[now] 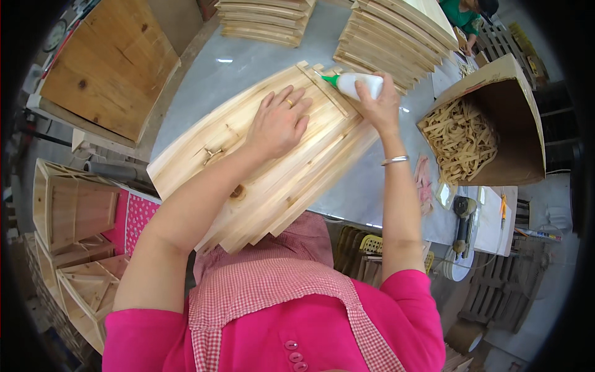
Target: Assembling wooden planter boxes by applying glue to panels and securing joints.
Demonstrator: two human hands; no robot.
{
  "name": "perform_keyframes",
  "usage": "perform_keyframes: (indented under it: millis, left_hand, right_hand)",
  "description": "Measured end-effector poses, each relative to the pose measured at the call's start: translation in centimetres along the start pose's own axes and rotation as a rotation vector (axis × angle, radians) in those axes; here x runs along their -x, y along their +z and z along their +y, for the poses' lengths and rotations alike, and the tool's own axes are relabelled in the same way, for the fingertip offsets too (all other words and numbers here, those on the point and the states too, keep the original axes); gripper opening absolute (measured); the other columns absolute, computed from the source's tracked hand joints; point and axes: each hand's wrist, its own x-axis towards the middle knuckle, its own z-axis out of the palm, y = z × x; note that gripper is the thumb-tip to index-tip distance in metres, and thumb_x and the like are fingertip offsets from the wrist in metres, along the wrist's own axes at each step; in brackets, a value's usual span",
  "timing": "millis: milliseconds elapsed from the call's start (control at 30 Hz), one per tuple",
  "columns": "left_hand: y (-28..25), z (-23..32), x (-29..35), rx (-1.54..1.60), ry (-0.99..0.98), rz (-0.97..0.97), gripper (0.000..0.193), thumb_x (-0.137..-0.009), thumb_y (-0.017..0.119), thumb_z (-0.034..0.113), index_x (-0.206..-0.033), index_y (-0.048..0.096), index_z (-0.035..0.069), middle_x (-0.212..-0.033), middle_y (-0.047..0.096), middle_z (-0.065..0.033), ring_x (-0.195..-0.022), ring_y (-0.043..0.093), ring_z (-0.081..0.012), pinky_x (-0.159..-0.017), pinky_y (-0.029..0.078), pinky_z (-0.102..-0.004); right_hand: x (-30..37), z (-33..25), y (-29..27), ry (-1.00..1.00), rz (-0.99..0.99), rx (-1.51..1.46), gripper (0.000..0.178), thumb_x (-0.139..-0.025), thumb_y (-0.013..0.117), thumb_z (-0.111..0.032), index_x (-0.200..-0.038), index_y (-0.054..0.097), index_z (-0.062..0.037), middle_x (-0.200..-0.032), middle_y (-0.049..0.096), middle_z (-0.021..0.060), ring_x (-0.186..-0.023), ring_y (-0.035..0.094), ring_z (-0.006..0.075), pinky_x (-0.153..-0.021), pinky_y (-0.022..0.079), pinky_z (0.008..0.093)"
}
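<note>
My left hand rests flat on a stack of pale wooden panels, its fingers spread apart. The panels lie fanned in steps, with dark knots in the grain, and their near end overhangs the table edge by my apron. In my right hand is a white squeeze glue bottle with a green cap and a thin nozzle. The bottle is tipped sideways, its nozzle pointing left at the far end of the top panel, close to a groove there. Whether the tip touches the wood, I cannot tell.
Stacked wooden panels stand at the table's far side. To the right, a cardboard box holds curled wooden strips. A pink rag and a dark hand tool lie nearer. Wooden boxes stand at left; a person in green is far right.
</note>
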Motion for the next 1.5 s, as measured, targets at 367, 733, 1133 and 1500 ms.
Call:
perform_keyframes:
  millis: [367,733,1133,1500]
  left_hand:
    - [0.2,-0.8,0.1,-0.009,-0.002,0.019,0.041,-0.096,0.056,0.026,-0.133,0.059,0.009,-0.147,0.05,-0.0129,-0.141,0.04,-0.0317,-0.117,0.028,-0.0497]
    - [-0.1,-0.3,0.2,0.005,-0.045,0.018,0.049,-0.095,0.055,0.031,-0.134,0.054,0.002,-0.146,0.048,-0.0186,-0.14,0.04,-0.0311,-0.118,0.027,-0.0469]
    - [0.0,-0.7,0.2,0.009,-0.029,0.05,0.048,-0.094,0.057,0.031,-0.132,0.055,0.002,-0.144,0.05,-0.0184,-0.138,0.042,-0.0312,-0.117,0.028,-0.0473]
    - [0.2,-0.8,0.2,-0.033,-0.027,-0.003,0.048,-0.096,0.055,0.034,-0.135,0.055,0.005,-0.148,0.048,-0.0151,-0.141,0.04,-0.0293,-0.118,0.028,-0.0447]
  right_hand:
    - [5.1,1.3,-9.9,0.101,-0.101,0.021,0.04,-0.084,0.077,-0.027,-0.111,0.06,-0.0023,-0.088,0.069,0.0121,-0.078,0.067,0.02,-0.071,0.054,0.0351]
    - [1.6,-3.8,2.1,0.058,0.056,-0.237,0.046,-0.082,0.079,-0.031,-0.11,0.058,-0.0002,-0.095,0.07,0.0186,-0.083,0.069,0.0291,-0.076,0.054,0.0392]
    - [3.8,-4.2,-3.7,-0.078,-0.067,0.013,0.041,-0.079,0.078,-0.023,-0.109,0.058,-0.0029,-0.093,0.069,0.0213,-0.083,0.068,0.0376,-0.074,0.054,0.0423]
    - [14.9,-0.8,-7.4,0.468,0.24,-0.407,0.038,-0.093,0.069,-0.03,-0.114,0.055,-0.0017,-0.086,0.061,0.0066,-0.058,0.055,0.0097,-0.043,0.042,0.0208]
